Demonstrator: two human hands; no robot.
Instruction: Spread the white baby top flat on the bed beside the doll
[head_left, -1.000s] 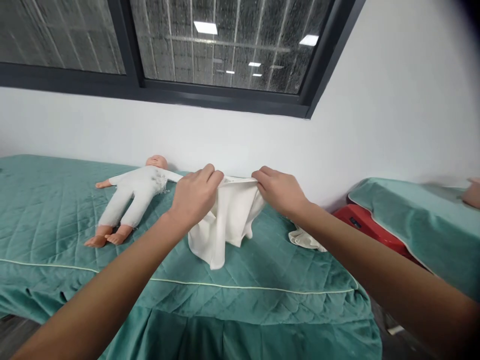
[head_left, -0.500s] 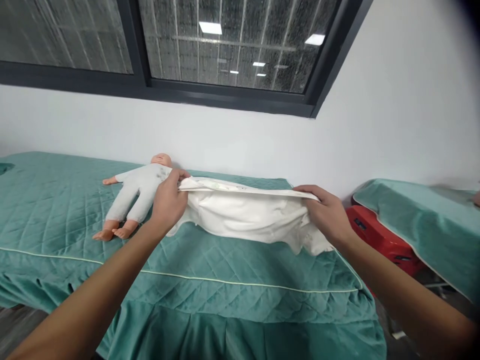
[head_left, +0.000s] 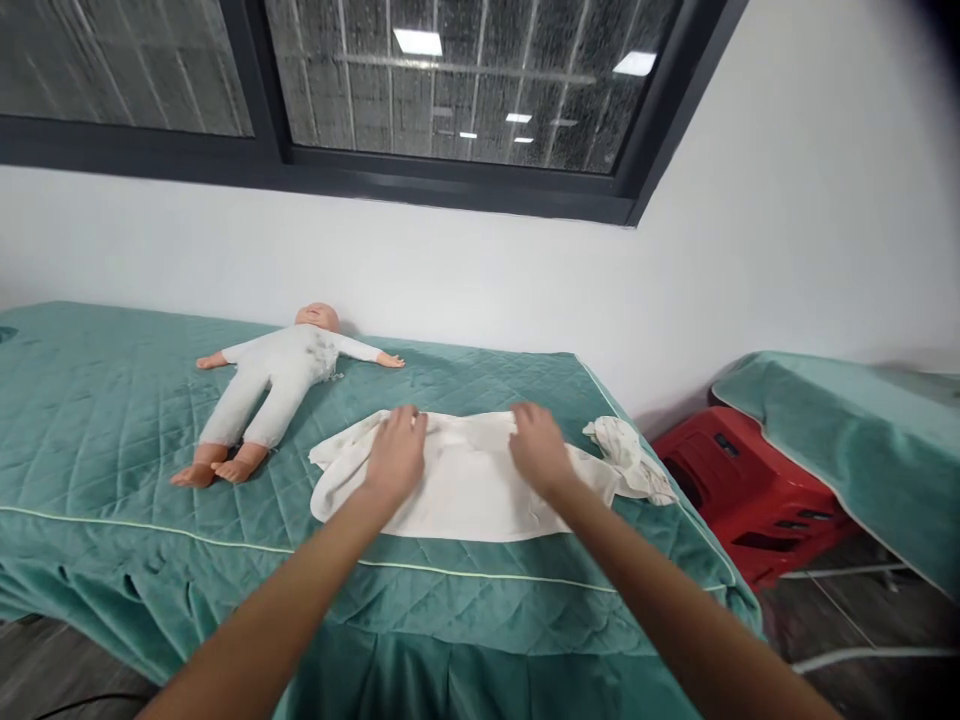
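A white cloth (head_left: 480, 500), perhaps a baby garment, lies spread on the green quilted bed cover (head_left: 480, 620). My left hand (head_left: 397, 455) bends its fingers over the cloth's far edge, left of the middle. On the same edge, a short way right, my right hand (head_left: 540, 450) rests with curled fingers. Both hands appear closed on the fabric, though the fingertips are partly hidden. At the cloth's right end is a bunched whitish cloth (head_left: 632, 460); whether the two are joined I cannot tell. Left of my hands, a baby doll (head_left: 281, 365) in a white suit lies face up, arms spread.
The bed meets a white wall (head_left: 465, 270) below a dark-framed window (head_left: 450, 185). Beyond the bed's right edge stand red plastic stools (head_left: 750, 490), partly under another green-covered surface (head_left: 847, 430). A dark cable (head_left: 90, 700) lies on the floor at lower left.
The white cloth, held up stretched between my hands before, now lies lower on the bed. My hands have moved closer together and down. The doll's other arm and the bunched cloth are now uncovered.
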